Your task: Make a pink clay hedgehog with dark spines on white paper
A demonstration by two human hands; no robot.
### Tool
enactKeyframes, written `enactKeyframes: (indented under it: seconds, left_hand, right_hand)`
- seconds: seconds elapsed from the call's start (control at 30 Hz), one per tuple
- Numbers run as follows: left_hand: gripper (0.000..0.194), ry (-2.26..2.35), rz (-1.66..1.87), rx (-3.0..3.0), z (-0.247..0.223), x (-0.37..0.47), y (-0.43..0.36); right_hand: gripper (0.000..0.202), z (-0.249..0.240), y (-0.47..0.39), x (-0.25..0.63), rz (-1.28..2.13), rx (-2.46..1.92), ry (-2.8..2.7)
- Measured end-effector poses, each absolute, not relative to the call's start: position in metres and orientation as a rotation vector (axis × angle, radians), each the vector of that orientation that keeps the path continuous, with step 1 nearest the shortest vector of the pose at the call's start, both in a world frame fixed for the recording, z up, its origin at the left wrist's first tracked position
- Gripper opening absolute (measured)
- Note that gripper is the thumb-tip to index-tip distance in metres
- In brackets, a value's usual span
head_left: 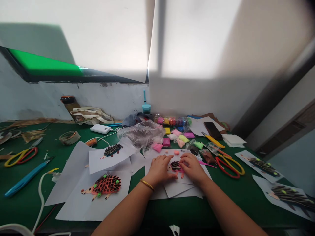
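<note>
A small pink hedgehog with dark seed-like spines [175, 166] lies on white paper between my hands. My left hand [161, 168], with a yellow bangle at the wrist, rests at its left side, thumb and forefinger spread apart. My right hand [193, 167] is at the hedgehog's right side, thumb and fingertips drawn together at its edge; anything pinched there is hidden. Just above on the sheet are a flattened pink clay piece [176, 152] and a smaller pink bit [166, 152]. More white sheets [178, 189] lie underneath.
Finished hedgehog pictures [108, 186] lie left and right. Clay packets [166, 142] and a crumpled plastic bag [142, 134] are behind my hands. Red-yellow scissors [230, 166], a yellow cutter [213, 140] and a phone [213, 130] are right; a blue cutter [27, 178] and scissors [21, 157] are left.
</note>
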State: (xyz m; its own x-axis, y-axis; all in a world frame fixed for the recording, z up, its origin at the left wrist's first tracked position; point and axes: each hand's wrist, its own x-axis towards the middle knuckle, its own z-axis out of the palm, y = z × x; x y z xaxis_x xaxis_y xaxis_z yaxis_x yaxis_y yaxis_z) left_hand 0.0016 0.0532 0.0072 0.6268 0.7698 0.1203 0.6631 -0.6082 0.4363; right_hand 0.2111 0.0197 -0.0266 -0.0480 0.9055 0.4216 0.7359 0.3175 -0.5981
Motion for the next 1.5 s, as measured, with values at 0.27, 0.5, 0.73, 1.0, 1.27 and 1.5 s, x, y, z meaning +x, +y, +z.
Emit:
enactKeyframes:
  seconds: [0.27,0.5,0.73,1.0,1.27,1.5]
  left_hand:
    - [0.090,1.160,0.403,2.511,0.008,0.002,0.053]
    - [0.089,1.165,0.403,2.513,0.007,0.002,0.053]
    - [0.072,1.173,0.448,2.496,0.004,0.002,0.055]
    - [0.084,1.139,0.460,2.451,0.006,0.001,0.055]
    - [0.029,1.264,0.914,2.038,0.013,-0.013,0.080]
    - [0.013,1.543,0.551,2.153,0.024,-0.044,0.097]
  right_hand:
    - [0.013,-0.023,0.018,0.209,0.286,-1.488,-1.868]
    - [0.013,-0.027,0.020,0.210,0.283,-1.472,-1.881]
    - [0.021,-0.032,0.024,0.215,0.269,-1.462,-1.777]
    - [0.032,-0.033,0.020,0.214,0.380,-1.599,-1.535]
    - [0.034,-0.030,0.018,0.212,0.441,-1.637,-1.504]
    - [0.033,-0.032,0.020,0.212,0.408,-1.615,-1.525]
